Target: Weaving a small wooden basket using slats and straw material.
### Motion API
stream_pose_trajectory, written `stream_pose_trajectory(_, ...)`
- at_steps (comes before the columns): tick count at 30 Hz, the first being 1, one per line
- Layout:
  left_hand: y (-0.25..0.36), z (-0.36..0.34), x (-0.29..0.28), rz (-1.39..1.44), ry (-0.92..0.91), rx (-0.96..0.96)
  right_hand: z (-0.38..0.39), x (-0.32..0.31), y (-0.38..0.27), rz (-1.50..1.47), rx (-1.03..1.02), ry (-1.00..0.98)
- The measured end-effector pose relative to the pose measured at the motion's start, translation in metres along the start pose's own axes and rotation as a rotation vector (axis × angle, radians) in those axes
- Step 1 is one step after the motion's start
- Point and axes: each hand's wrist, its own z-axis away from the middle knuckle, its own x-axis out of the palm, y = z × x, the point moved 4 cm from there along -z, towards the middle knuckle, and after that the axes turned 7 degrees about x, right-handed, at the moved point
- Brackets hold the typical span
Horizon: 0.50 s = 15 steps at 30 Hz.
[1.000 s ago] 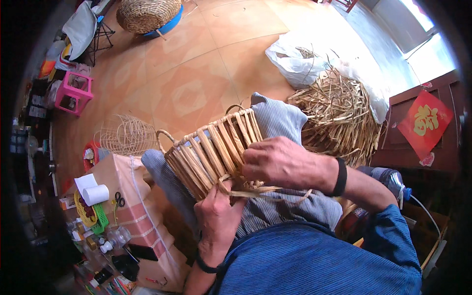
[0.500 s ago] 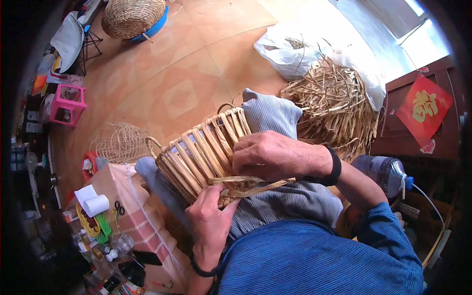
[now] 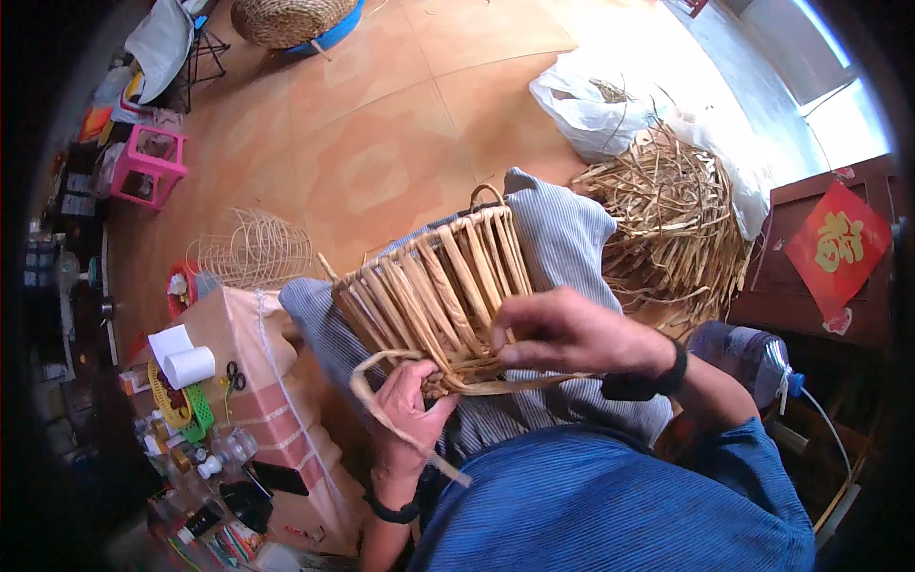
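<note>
A half-woven basket (image 3: 434, 276) of tan dried plant stalks lies tilted on my lap, on grey striped cloth (image 3: 562, 224). My left hand (image 3: 408, 412) is closed round the basket's near edge, beside its knobbly woven part. Over that hand a loose pale strip (image 3: 372, 400) loops and hangs toward my blue shirt. My right hand (image 3: 577, 334) is at the basket's near right side, slightly blurred, with thumb and fingers drawn together; what they pinch is hidden. Just below it, another flat strip (image 3: 534, 385) runs out rightward from the weave.
At right, a heap of dried stalks (image 3: 677, 214) lies by a white plastic bag (image 3: 591, 105). A large water bottle (image 3: 739, 357) stands near my right elbow. Left are a cloth-covered table (image 3: 276, 381) with scissors (image 3: 233, 375), a wire frame (image 3: 253, 253) and a pink stool (image 3: 150, 167).
My right hand has moved right and down, off the basket's stalks. A loose strip now loops leftward over my left hand. The head view has shifted, and the basket appears more to the right.
</note>
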Motion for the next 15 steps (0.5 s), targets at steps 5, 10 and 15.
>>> stream_pose_trajectory(5,0.003,0.004,-0.015,-0.001,0.005,0.014,0.016,-0.014,-0.015,-0.714,0.071,0.102)
stream_pose_trajectory(10,0.012,0.009,-0.037,-0.081,0.123,0.123,0.040,-0.023,-0.012,-0.106,0.053,0.328)
stream_pose_trajectory(15,0.005,0.017,-0.039,-0.092,0.088,0.097,0.062,-0.055,-0.004,0.104,0.086,0.743)
